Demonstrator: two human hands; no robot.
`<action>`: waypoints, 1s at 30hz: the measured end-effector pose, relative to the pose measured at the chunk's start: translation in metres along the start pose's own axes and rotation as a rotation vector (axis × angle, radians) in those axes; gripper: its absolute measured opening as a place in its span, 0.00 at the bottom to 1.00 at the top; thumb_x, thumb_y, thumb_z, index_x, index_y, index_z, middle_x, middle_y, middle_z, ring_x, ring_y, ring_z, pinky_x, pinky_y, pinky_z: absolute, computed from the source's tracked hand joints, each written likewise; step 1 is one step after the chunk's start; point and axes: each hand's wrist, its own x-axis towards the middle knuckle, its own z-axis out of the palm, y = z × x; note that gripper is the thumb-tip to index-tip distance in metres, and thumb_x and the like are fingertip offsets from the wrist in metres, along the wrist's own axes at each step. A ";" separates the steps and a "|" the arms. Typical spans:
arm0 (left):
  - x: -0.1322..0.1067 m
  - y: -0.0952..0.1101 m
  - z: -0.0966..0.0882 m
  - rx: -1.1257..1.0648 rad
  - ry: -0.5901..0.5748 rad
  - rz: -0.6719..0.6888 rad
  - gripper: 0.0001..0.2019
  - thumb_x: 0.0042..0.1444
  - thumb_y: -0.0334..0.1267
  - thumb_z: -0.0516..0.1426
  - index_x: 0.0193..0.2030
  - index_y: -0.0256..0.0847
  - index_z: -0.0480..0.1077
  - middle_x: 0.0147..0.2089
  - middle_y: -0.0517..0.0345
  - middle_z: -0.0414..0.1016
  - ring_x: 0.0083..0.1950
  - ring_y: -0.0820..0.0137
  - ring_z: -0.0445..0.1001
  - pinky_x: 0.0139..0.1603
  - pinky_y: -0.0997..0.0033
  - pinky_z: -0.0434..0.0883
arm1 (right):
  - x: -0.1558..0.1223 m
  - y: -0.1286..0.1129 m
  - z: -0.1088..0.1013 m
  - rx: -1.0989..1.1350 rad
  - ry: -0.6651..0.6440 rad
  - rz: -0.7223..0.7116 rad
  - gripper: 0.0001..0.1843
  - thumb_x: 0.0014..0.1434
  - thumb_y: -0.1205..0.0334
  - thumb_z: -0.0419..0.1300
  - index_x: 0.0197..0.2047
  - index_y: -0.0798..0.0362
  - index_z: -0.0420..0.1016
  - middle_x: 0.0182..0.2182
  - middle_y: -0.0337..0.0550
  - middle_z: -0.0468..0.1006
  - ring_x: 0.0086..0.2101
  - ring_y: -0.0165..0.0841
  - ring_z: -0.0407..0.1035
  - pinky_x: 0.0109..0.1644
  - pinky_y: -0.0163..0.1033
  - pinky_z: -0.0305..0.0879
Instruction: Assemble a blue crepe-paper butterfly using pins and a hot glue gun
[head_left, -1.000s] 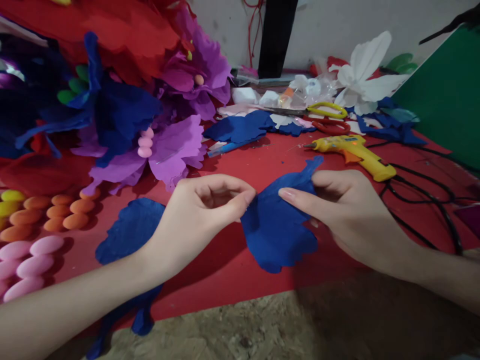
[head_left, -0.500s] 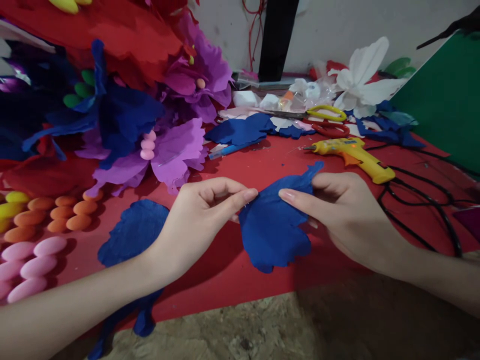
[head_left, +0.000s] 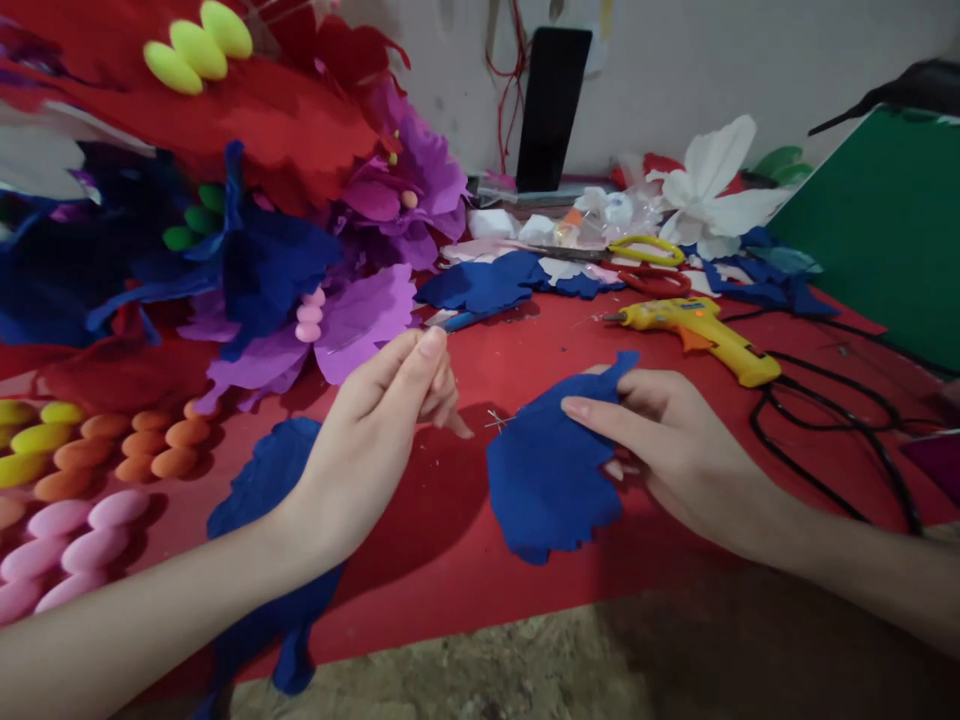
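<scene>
My right hand (head_left: 667, 450) pinches a blue crepe-paper petal (head_left: 551, 480) by its upper right corner and holds it just above the red table cover (head_left: 525, 345). My left hand (head_left: 382, 420) hovers to the left of the petal, apart from it, with thumb and fingers pressed together and pointing up. A thin whitish strand (head_left: 496, 422) shows between that hand and the petal's edge. What the left fingers pinch, if anything, is too small to name. A second blue petal (head_left: 259, 495) lies under my left wrist.
A yellow glue gun (head_left: 705, 325) with a black cable (head_left: 832, 430) lies right of centre. Scissors (head_left: 645, 255), blue scraps (head_left: 480, 280) and a white paper flower (head_left: 712, 190) lie behind. Large paper flowers (head_left: 285, 230) and foam ovals (head_left: 112, 460) fill the left. A green board (head_left: 885, 220) stands at the right.
My left hand has let go of the petal's left edge and lifted up and to the left. My right hand still holds the petal. The view has tilted upward a little.
</scene>
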 end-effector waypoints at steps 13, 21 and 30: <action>0.018 0.031 -0.019 0.078 0.106 0.109 0.07 0.50 0.32 0.61 0.22 0.40 0.72 0.21 0.67 0.71 0.22 0.81 0.67 0.24 0.81 0.63 | 0.008 0.001 0.000 0.057 -0.196 0.193 0.17 0.46 0.57 0.64 0.36 0.53 0.63 0.21 0.39 0.76 0.18 0.29 0.69 0.14 0.28 0.60; 0.020 0.058 -0.027 0.110 0.123 0.191 0.16 0.57 0.29 0.57 0.19 0.39 0.64 0.17 0.69 0.65 0.19 0.83 0.64 0.23 0.80 0.61 | -0.003 -0.019 0.009 0.150 -0.325 0.103 0.12 0.52 0.62 0.63 0.39 0.57 0.68 0.22 0.35 0.75 0.15 0.23 0.66 0.17 0.26 0.63; 0.016 0.067 -0.036 0.318 -0.041 0.209 0.14 0.59 0.35 0.53 0.22 0.41 0.60 0.21 0.68 0.64 0.23 0.80 0.63 0.26 0.79 0.63 | -0.013 -0.016 0.062 0.190 -0.650 0.106 0.09 0.61 0.71 0.51 0.42 0.56 0.70 0.31 0.37 0.77 0.21 0.19 0.71 0.28 0.24 0.69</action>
